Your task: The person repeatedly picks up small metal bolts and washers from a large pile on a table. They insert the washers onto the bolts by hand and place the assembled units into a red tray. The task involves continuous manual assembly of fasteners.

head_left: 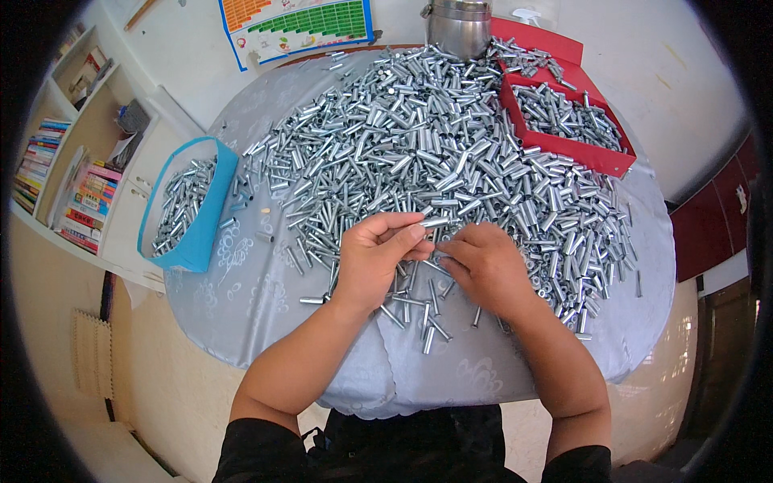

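Note:
Between the thumb and fingers of my left hand (374,253) is a shiny metal sleeve (436,222), held nearly level with its end toward the right. My right hand (493,270) is close beside it, fingers curled together and pointing left. Whatever its fingertips may hold is hidden. Both hands are over the near edge of a wide heap of silvery metal sleeves and bolts (419,145). Below and between my wrists, several loose bolts (427,322) lie scattered on the grey patterned tablecloth (322,362).
A blue box (213,217) of metal pieces stands on the table's left side. At the back right is an open red box (564,146) filled with similar pieces. A steel canister (459,30) stands behind the heap. Bookshelves (97,153) are at far left.

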{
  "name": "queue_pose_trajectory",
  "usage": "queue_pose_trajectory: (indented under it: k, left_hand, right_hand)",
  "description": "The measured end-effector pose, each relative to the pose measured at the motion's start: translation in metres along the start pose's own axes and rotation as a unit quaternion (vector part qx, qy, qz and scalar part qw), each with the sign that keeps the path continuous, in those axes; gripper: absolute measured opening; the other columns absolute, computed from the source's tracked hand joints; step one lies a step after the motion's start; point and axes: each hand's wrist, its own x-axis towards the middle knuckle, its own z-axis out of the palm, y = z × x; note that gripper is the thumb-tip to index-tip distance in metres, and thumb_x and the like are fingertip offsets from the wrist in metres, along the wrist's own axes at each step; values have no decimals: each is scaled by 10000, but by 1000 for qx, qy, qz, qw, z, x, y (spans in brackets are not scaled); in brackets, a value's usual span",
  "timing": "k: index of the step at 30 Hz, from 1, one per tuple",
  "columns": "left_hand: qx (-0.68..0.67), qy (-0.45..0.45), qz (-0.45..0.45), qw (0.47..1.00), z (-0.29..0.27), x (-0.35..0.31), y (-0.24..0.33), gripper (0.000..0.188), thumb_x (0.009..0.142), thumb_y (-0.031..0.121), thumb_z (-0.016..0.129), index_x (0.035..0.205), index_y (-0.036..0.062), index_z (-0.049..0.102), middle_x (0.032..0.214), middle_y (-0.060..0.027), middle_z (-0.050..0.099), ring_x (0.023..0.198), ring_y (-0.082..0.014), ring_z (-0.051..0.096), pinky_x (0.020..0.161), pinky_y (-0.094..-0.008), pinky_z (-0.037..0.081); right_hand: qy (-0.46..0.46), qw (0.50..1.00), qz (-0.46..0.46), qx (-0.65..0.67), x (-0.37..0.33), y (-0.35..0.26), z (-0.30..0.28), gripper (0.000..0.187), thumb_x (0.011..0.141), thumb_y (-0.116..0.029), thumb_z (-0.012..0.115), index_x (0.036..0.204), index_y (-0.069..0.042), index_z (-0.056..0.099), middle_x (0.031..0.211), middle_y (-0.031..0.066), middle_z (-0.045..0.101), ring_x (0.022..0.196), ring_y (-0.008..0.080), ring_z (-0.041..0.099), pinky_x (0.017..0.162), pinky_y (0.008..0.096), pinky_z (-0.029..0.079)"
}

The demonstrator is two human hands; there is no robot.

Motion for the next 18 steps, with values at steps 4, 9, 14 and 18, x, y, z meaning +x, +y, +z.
queue_pose_trajectory:
  k: [4,9,14,18]
  left_hand:
    - [8,0,1,1000,-3,0,-3,194,906,29,631,1089,-35,637,979,-142,705,791,-181,698,720,-295,590]
    - [9,-6,5,1000,-2,1,-2,201,905,34,635,1096,-29,640,973,-132,707,791,-179,699,715,-292,589]
    - [14,-5,7,1000,-1,0,-4,199,903,34,636,1091,-32,643,967,-131,707,790,-180,699,711,-293,589]
    - [20,-2,-3,1000,-2,-1,-2,204,901,32,639,1093,-35,644,964,-134,707,789,-182,699,707,-296,590]
  right_hand:
    - [-35,999,-4,-39,3,-3,0,145,763,-164,699,880,-81,712,857,64,606,817,261,579,760,379,473]
    - [-46,998,-11,-27,3,-3,1,148,750,-145,689,877,-70,684,852,77,605,813,272,580,752,388,474]
    - [-56,998,3,-3,3,-4,-3,135,747,-106,689,871,-59,659,843,100,621,809,291,593,758,401,475]
    - [43,995,63,61,1,-3,-8,157,757,-41,698,910,-47,661,882,105,653,833,277,630,760,384,496]
